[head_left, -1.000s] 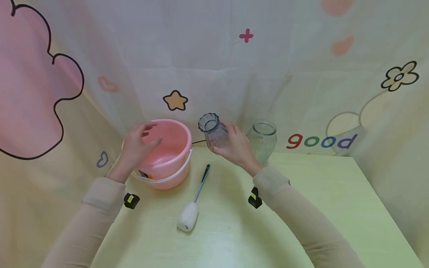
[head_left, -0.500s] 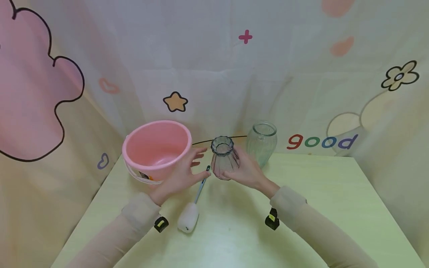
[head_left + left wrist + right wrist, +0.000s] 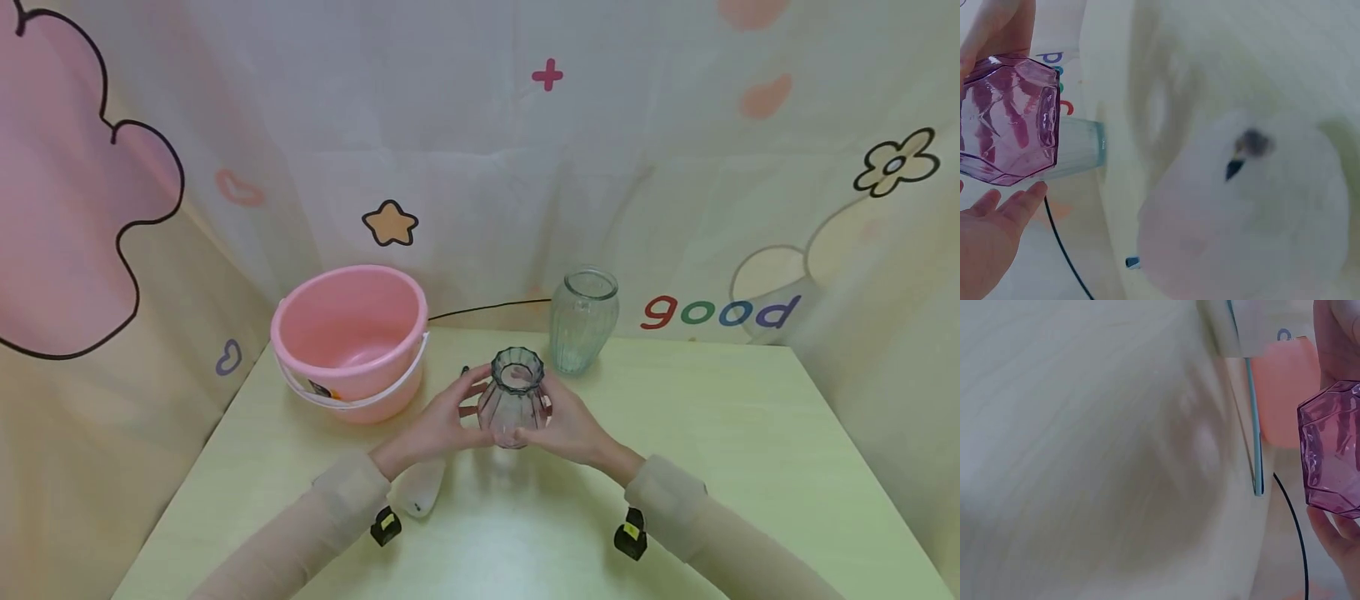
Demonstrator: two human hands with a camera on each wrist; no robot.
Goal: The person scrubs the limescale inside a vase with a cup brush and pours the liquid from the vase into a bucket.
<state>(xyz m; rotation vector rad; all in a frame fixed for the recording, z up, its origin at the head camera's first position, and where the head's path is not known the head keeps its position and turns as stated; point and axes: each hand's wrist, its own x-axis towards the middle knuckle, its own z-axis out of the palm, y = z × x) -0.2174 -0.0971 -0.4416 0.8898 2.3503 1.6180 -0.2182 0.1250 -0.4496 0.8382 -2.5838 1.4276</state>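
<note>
I have the faceted vase (image 3: 512, 414) upright and held up off the middle of the table (image 3: 750, 433); both wrist views catch its purple underside with tabletop past it. My right hand (image 3: 573, 423) grips its right flank, thumb in front and fingers behind, while my left hand (image 3: 441, 425) cups the opposite side, thumb low, upper fingertips near the scalloped rim. I can't tell from here whether every fingertip presses the glass. The white-headed brush (image 3: 420, 490) is my nearest snag on the left: it lies by the left sleeve (image 3: 337, 508), its shaft largely hidden behind that hand, the dark tip showing past my fingers. Beyond it, the pink bucket (image 3: 393, 377) fills the back-left corner near the table's left edge, its white handle (image 3: 367, 406) sagging across the front. The green vase (image 3: 585, 325) stands upright by the back edge, near the curtain (image 3: 465, 108) and just beyond my right hand in the head view. My widest run of tabletop stretches from the right sleeve (image 3: 675, 512) to the slanting right edge; a second lies between my forearms, on my side of the vase.
</note>
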